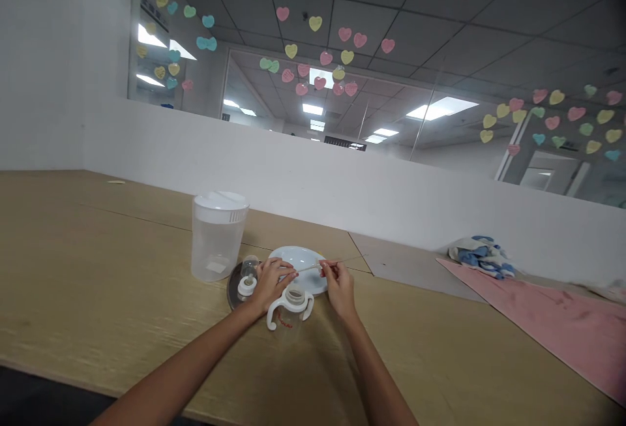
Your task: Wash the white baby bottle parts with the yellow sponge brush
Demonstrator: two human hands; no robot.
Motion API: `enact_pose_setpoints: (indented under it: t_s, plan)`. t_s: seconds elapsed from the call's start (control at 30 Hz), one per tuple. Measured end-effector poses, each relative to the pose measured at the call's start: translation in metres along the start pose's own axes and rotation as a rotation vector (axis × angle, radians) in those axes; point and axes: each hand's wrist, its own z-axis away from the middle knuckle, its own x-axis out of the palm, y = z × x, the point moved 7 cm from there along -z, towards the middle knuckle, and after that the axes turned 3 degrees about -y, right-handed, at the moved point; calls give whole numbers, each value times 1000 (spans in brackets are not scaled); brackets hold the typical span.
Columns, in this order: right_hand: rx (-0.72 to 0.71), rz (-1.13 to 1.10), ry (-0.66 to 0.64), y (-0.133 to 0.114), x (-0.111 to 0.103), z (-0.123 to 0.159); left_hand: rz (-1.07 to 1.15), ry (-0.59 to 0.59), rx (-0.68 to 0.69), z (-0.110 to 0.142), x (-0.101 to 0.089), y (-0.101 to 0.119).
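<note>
Over the white plate point(298, 256), both hands hold a thin pale straw-like tube point(308, 268) between them. My left hand point(271, 282) is closed with its fingertips on the left end. My right hand point(341, 289) pinches the other end, where a thin wire-like rod point(355, 258) sticks out to the right. Just below the hands stands a clear baby bottle point(291, 312) with white handles, its mouth uncovered. By my left hand, a white bottle cap part point(246, 286) and a clear cover point(250, 265) rest on a dark round tray point(233, 288).
A tall translucent jug point(218, 243) with a white lid stands left of the tray. At the right lie a pink cloth point(552, 321) and a crumpled blue-and-white cloth point(482, 256). A white wall with a window closes off the table's back.
</note>
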Motion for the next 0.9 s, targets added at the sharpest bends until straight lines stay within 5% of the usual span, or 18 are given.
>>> enact_pose_setpoints:
  t_s: [0.63, 0.9]
  plan:
    - [-105, 214, 2, -14, -6, -1, -18, -11, -25, 1, 1, 1]
    - [-56, 85, 37, -9, -14, -2, 3, 29, -22, 2, -1, 0]
